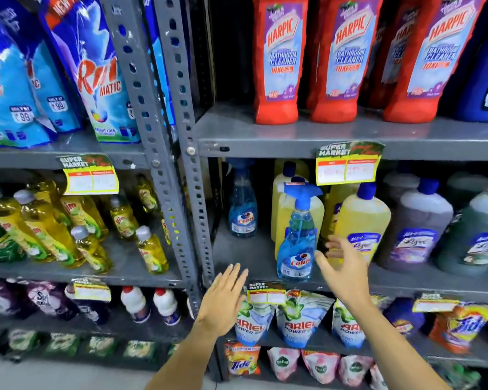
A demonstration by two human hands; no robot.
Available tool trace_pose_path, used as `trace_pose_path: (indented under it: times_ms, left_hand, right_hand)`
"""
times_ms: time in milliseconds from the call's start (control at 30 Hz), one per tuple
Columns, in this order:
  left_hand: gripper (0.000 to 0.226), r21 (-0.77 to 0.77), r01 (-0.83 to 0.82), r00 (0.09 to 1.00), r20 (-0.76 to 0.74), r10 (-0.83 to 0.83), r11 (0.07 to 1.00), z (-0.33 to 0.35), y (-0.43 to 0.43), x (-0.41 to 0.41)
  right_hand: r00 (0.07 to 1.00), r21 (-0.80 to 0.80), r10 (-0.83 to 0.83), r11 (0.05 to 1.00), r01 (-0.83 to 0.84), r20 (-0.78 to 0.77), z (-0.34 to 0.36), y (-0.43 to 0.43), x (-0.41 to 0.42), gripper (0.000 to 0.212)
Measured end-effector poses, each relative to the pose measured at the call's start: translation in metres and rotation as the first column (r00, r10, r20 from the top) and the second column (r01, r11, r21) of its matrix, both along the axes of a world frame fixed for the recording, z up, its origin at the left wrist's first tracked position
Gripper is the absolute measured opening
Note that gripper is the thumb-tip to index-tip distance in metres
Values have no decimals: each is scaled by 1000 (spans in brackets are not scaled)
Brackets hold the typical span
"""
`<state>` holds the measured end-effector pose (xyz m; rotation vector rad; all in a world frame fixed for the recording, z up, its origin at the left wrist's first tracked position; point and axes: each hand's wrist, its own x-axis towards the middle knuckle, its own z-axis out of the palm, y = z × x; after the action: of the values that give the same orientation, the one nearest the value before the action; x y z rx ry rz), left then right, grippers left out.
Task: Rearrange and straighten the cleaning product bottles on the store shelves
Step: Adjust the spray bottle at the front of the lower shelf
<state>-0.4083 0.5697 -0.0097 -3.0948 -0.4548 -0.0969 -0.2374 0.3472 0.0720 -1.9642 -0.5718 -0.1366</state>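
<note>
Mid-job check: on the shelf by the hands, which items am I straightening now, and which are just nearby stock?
In play:
front Colin spray bottle
rear Colin spray bottle
yellow cleaner bottle
left hand, open
right hand, open

Nearby stock:
Harpic bottles
Ariel pouches
Vim bottles

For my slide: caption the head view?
Both open hands, left and right, reach toward a Colin spray bottle.
</note>
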Motion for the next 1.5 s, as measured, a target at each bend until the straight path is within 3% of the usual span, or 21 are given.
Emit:
trace_pose_path:
  times_ms: [100,167,400,700,867,1033,1167,1267,1500]
  left_hand:
    - [59,-16,0,1000,-8,0,1000,-8,3,12]
    - [60,-38,-18,1000,-18,17,999,-11,6,19]
    - [67,-49,12,999,39,-10,999,-26,13,17]
    - [74,-61,36,996,90,-30,997,-25,11,15]
    - [82,-56,70,992,107,-63,996,-26,14,5]
    - [83,-51,57,995,87,-52,997,-27,15,6]
    - [84,-21,17,999,37,-16,1000,-30,12,7]
    - [83,-27,14,1000,28,-13,1000,-31,12,7]
    - [83,-42,58,998,10,-58,997,-33,16,8]
  right_hand:
    - [989,-118,123,984,-133,-85,-19,8,9,73]
    - [973,-106,189,973,-204,-136,-23,15,11,78]
    - [987,-115,125,984,-137,-104,-26,32,16,60]
    - [1000,-156,-15,988,15,3,-28,85,-24,52]
    - [1000,-188,-16,982,17,10,-21,102,-32,57]
    - [968,-196,-148,962,188,203,9,97,-34,74]
    - [989,-274,-29,959,69,147,26,110,-29,69]
    - [996,-230,-10,973,31,94,27,116,-29,56]
    - [998,-197,28,980,-15,63,27,130,-33,60]
